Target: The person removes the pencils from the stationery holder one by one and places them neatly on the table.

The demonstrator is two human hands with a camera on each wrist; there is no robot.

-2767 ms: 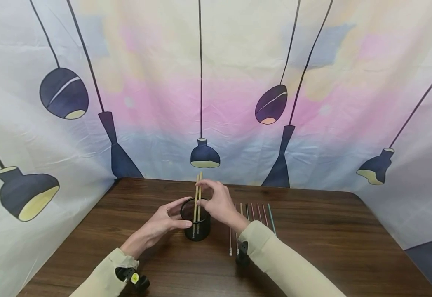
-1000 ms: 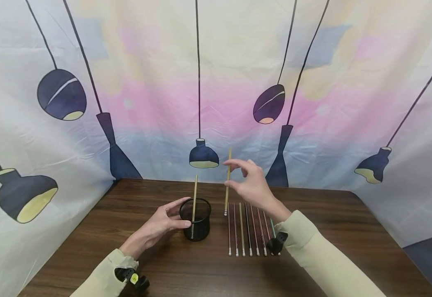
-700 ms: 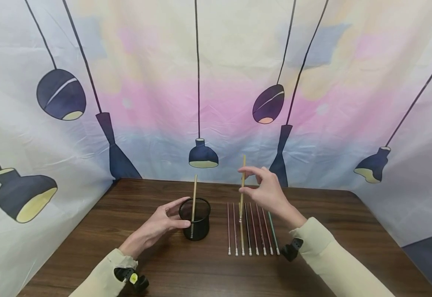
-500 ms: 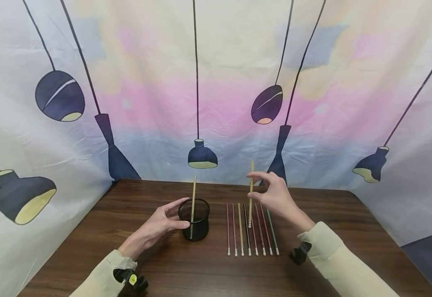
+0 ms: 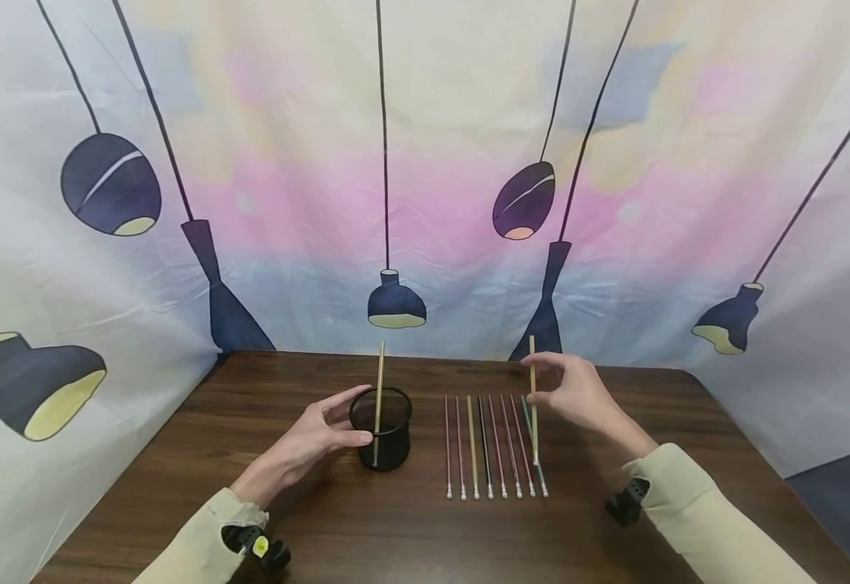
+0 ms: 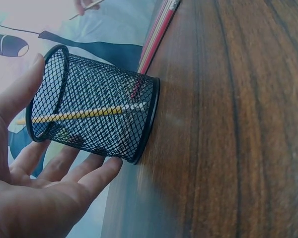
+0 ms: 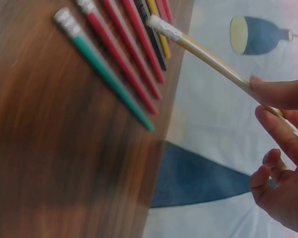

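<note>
My left hand (image 5: 315, 434) holds a black mesh pencil cup (image 5: 392, 451) upright on the table, thumb at the rim and the other fingers along the far side. One yellow pencil (image 5: 380, 373) leans inside the cup, its eraser end down, seen through the mesh in the left wrist view. With thumb and fingertips my right hand (image 5: 577, 395) pinches another yellow pencil (image 7: 213, 62) steeply tilted, eraser end low. In the head view it overlaps the green pencil (image 7: 109, 74), rightmost of a row of pencils.
The row also has several red pencils (image 7: 121, 54), a black pencil (image 5: 486, 446) and a yellow pencil (image 5: 472, 446), side by side with erasers toward me. They lie on a dark wooden table (image 5: 286, 535). A printed cloth (image 5: 308, 203) hangs behind it.
My right hand has lifted one of two yellow pencils out of the cup and carried it rightward over the row, lowering it to the right end. The left hand stays at the cup.
</note>
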